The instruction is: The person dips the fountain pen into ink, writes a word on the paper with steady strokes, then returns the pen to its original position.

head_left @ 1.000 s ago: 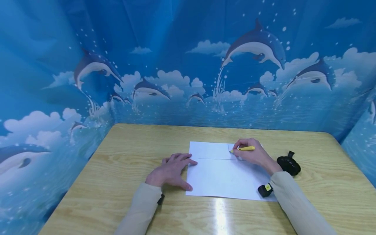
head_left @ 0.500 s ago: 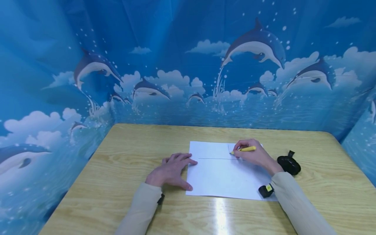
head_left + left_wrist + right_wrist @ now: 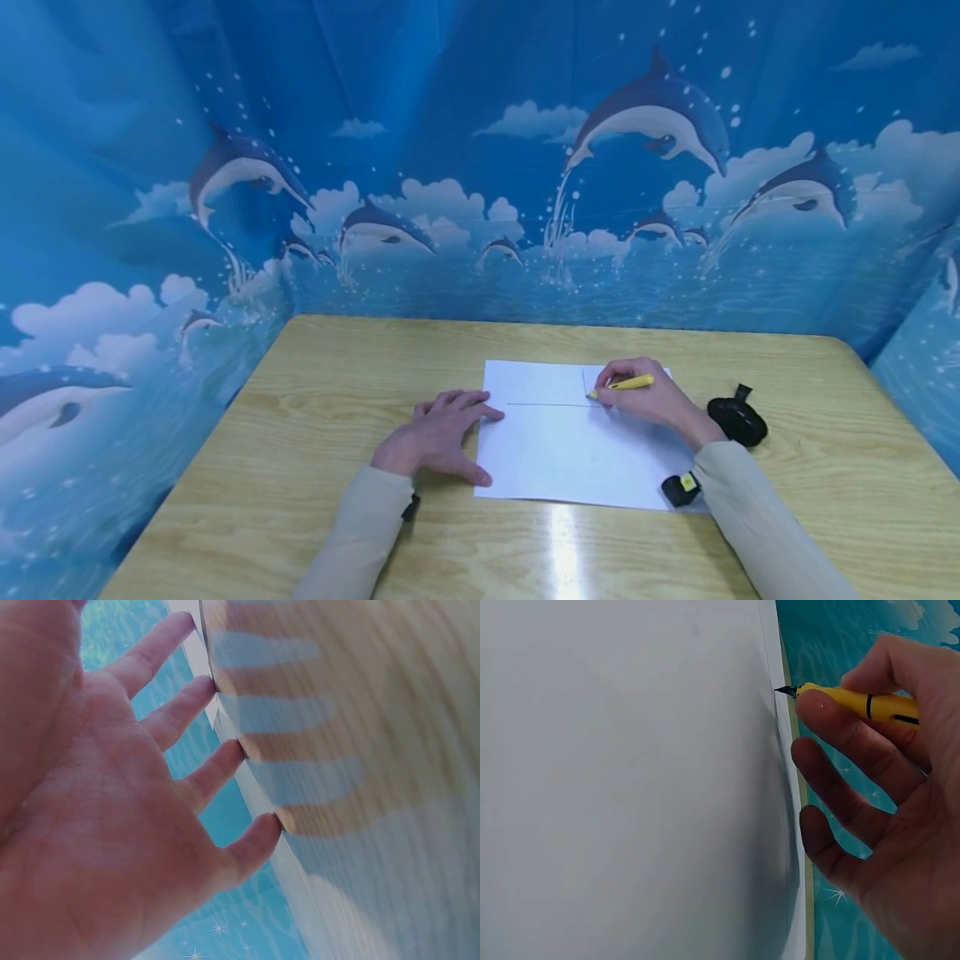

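Observation:
A white sheet of paper (image 3: 555,458) lies on the wooden table, bearing a long horizontal line and a shorter vertical line above it. My right hand (image 3: 648,396) pinches a yellow fountain pen (image 3: 632,382) between thumb and fingers. In the right wrist view the dark nib of the fountain pen (image 3: 889,706) meets the paper (image 3: 630,780). My left hand (image 3: 438,437) rests with spread fingers at the sheet's left edge. From the left wrist view, the palm of the left hand (image 3: 112,802) shows, fingertips down on the surface.
A black rounded object with a short tab (image 3: 738,419) sits on the table (image 3: 315,433) right of the paper. A small black device with a yellow mark (image 3: 680,489) is at my right wrist. Behind the table hangs a blue dolphin-print backdrop (image 3: 450,167).
The pen tip and right hand have shifted slightly down toward the horizontal line, and the vertical line has grown longer. My left hand has stayed in place.

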Available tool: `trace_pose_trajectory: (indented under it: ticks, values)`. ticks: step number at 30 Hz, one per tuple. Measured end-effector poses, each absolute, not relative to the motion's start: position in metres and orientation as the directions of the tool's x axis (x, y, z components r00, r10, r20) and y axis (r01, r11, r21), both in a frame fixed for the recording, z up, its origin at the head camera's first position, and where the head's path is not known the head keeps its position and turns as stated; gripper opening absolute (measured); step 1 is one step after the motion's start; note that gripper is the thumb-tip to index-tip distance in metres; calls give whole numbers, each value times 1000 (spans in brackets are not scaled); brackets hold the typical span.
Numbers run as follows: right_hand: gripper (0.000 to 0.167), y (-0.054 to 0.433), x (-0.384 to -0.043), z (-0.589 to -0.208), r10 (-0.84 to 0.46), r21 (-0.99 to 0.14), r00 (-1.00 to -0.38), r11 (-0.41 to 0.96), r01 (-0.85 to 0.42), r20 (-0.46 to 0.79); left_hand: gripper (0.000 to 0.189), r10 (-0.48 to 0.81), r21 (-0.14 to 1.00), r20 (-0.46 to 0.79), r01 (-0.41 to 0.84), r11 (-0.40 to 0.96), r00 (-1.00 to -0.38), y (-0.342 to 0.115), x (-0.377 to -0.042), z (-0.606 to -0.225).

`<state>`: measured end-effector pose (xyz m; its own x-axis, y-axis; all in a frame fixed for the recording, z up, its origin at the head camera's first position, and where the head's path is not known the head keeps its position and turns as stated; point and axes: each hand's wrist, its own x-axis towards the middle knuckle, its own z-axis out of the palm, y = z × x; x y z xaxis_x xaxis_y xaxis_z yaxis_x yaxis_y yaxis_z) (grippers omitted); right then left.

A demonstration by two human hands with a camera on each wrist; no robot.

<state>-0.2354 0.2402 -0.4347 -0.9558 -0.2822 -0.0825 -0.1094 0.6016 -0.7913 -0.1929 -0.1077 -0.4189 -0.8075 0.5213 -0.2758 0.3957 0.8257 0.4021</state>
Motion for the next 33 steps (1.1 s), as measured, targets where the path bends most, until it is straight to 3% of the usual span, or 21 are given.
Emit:
trace_pose_trajectory:
  ticks: [33]
  values:
    - [9,236,-223,-435,-361,-778,-932,597,-198,-40,88,527,407,-280,398,822,-802,-108,-194,-421]
